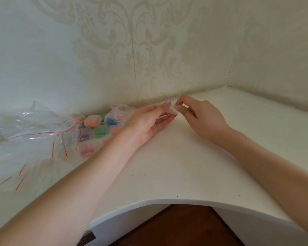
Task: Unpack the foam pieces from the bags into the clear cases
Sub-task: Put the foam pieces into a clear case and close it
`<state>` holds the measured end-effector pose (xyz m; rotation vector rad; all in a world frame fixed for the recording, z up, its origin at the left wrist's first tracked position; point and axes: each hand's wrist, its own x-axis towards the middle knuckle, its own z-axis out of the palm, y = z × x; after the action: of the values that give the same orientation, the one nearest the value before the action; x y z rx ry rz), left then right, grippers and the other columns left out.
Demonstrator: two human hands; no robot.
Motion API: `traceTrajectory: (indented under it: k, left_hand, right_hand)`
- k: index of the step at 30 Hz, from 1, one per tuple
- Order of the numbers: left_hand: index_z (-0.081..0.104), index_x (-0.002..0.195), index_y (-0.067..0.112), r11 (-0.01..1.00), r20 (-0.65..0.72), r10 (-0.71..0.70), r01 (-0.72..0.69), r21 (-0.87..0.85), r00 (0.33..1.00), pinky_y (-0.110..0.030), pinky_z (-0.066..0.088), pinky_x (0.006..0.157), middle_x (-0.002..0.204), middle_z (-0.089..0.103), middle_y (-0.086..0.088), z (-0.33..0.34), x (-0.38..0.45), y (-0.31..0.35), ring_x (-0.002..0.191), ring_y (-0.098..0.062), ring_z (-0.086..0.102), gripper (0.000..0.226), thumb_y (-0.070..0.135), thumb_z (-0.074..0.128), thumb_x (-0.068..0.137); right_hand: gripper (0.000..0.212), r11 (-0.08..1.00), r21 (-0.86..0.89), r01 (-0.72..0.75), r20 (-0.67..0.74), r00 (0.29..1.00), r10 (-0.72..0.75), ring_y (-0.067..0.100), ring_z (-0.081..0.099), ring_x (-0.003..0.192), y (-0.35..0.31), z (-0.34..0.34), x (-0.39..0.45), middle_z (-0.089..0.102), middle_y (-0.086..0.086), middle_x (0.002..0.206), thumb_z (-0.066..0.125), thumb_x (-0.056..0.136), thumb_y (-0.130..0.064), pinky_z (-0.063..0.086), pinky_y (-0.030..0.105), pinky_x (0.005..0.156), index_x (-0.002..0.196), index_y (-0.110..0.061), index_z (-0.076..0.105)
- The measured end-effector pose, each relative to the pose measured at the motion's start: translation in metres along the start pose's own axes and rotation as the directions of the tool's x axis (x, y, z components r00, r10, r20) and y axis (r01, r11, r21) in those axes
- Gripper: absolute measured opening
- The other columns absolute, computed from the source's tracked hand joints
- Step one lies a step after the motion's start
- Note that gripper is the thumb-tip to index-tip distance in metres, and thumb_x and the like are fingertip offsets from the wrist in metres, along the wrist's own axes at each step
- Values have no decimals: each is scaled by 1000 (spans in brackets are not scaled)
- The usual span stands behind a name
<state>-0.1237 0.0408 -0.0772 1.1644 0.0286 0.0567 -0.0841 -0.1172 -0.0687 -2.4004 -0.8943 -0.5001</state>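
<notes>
two hands (150,119) (199,116), one small bag (172,110)

White tabletop (176,166), curved cut-out at near edge, butted into wallpapered corner. Scattered dark specks on surface. At left: heap of clear plastic zip bags with red seal strips (30,139). Just beside heap, near wall: cluster of small clear plastic cases (96,126) holding orange, blue, green, purple and pink foam pieces.
</notes>
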Motion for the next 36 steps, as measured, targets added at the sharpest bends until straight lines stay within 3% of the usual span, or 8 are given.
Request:
traceTrajectory:
  k: [9, 15, 18, 20, 23, 26, 32, 36]
  left_hand:
    - [65, 78, 0, 997, 22, 4, -6, 73, 1000, -25, 57, 80, 78, 70, -5, 1, -1, -1, 83, -17, 66, 19, 13, 59, 90]
    - [64, 70, 3, 980, 163, -38, 5, 199, 986, -25, 54, 81, 84, 67, -6, 15, -7, -9, 86, -15, 66, 32, 23, 54, 94]
    - [63, 77, 2, 995, 100, -70, 62, 82, 993, -22, 56, 73, 85, 67, -10, 16, -7, -5, 86, -19, 67, 22, 14, 54, 94]
    - [61, 90, 3, 987, 2, -120, 120, -104, 993, -25, 58, 72, 84, 66, -15, 14, -6, -2, 86, -23, 66, 6, 0, 56, 89]
    - [53, 107, 1, 958, -71, -154, 132, -256, 985, -30, 57, 72, 86, 65, -18, 12, -3, -1, 80, -26, 65, 25, -10, 55, 84]
    - [55, 104, 0, 968, -66, -153, 137, -210, 986, -29, 56, 74, 86, 65, -14, 12, -4, -1, 75, -22, 66, 19, -8, 53, 87]
    - [59, 90, 1, 982, -47, -136, 129, -135, 990, -29, 56, 78, 82, 69, -13, 13, -5, -1, 79, -23, 67, 7, -3, 54, 90]
    - [60, 90, 1, 980, -53, -149, 141, -141, 987, -29, 57, 76, 77, 69, -12, 12, -4, -2, 77, -21, 67, 6, -1, 54, 91]
  right_hand:
    - [22, 999, -38, -36, -78, 996, 33, 23, 49, 63, 0, 1, 1, 49, -8, 57, 40, 99, -33, 35, 32, 58, 102, -22, 59]
    - [25, 969, 157, -189, -65, 977, 201, 6, 40, 49, 16, -2, 7, 42, -12, 51, 40, 99, -25, 31, 28, 53, 93, -20, 64]
    - [26, 915, 312, -256, 1, 963, 269, 3, 44, 54, 11, 0, 7, 48, -9, 61, 36, 99, -22, 35, 20, 56, 93, -17, 62]
    - [27, 790, 528, -313, 43, 938, 343, -2, 44, 51, 3, -1, 10, 49, -4, 66, 32, 97, -13, 35, 9, 53, 98, -14, 58]
    - [19, 713, 642, -281, 117, 956, 271, -4, 47, 56, -8, 0, 9, 53, -4, 74, 35, 95, -4, 39, 11, 61, 106, -12, 49]
    - [6, 664, 700, -263, 164, 964, 209, -5, 52, 54, -13, 5, 5, 61, -2, 73, 44, 98, -7, 40, 11, 57, 103, -8, 40]
    - [6, 662, 704, -257, 88, 956, 279, -2, 57, 54, -5, 2, 7, 65, -4, 69, 66, 86, -6, 42, 12, 55, 92, -5, 65]
    - [14, 593, 773, -224, 89, 965, 249, 6, 68, 63, -8, 0, 5, 69, 5, 88, 65, 85, -1, 51, 13, 65, 98, -4, 68]
